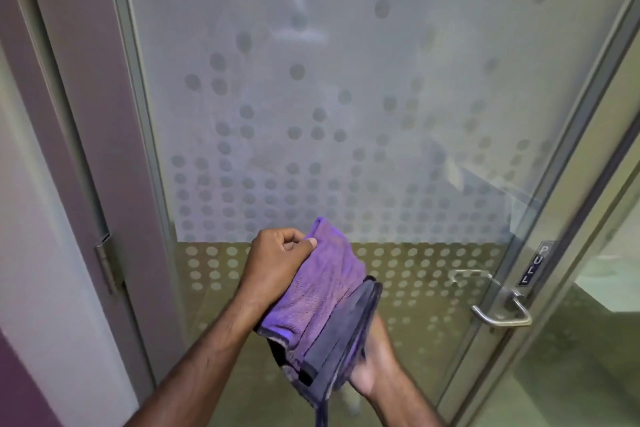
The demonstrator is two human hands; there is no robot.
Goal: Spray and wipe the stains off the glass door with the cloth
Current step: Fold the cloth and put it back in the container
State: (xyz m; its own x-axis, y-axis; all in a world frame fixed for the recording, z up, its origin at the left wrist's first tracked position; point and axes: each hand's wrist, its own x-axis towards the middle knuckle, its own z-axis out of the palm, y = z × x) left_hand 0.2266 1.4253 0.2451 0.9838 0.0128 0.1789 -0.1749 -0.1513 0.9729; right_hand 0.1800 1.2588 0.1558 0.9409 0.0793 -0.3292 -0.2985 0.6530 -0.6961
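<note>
A frosted glass door (346, 80) with a grey dot pattern fills the view ahead. In front of its lower part I hold a purple cloth (325, 291) with a dark grey edge, folded over. My left hand (277, 263) pinches the cloth's top corner between thumb and fingers. Under the bottom end, my right hand (375, 360) cups the cloth, its fingers mostly hidden by the fabric. No spray bottle is in view. I cannot make out distinct stains on the glass.
A metal lever handle (502, 314) sits on the door's right edge below a "PULL" label (535, 263). The grey door frame (104, 149) and a hinge (107, 263) stand at the left. A second glass panel (606, 288) is at the right.
</note>
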